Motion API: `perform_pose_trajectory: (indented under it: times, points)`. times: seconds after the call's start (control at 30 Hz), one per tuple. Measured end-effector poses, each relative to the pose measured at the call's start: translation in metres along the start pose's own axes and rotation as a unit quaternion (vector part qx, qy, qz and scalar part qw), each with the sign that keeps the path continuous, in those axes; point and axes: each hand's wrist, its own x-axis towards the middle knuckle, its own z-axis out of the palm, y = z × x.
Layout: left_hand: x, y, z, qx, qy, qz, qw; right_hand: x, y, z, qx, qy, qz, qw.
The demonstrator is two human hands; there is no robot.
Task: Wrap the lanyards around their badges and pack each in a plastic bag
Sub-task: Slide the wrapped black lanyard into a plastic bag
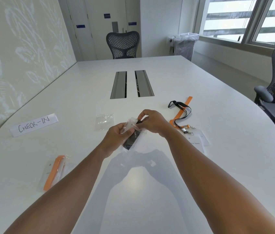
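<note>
Both hands, left hand (116, 135) and right hand (152, 123), pinched a crinkly clear bag (137, 130) sheathing a black-wrapped badge (131, 140) above the smooth white table (200, 166).

Pretty bright daylight coming in from the windows (251, 19) on the right, which are blown out. Soft arm shadows and a glare patch on the white counter (133, 183). Wide-angle lens bends the edges, slightly soft overall.
</note>
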Motion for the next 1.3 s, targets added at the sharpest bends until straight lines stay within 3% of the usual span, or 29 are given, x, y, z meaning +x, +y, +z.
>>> perform_pose_trajectory:
  times: [0.27,0.83,1.03,1.3]
  points:
    - [-0.002,0.004,-0.004,-0.013,-0.128,-0.054,0.990,0.003,-0.007,-0.008,-0.049,-0.004,-0.012,0.999]
    - [0.005,-0.002,0.004,-0.004,-0.042,-0.003,0.999,0.005,-0.011,-0.015,-0.078,-0.032,-0.028,0.996]
    - [0.004,0.000,0.004,-0.048,-0.065,-0.010,0.997,0.005,-0.010,-0.012,-0.079,-0.043,-0.034,0.995]
    - [0.004,0.005,0.008,-0.022,-0.056,-0.037,0.998,0.007,-0.007,-0.011,-0.032,-0.069,-0.021,0.997]
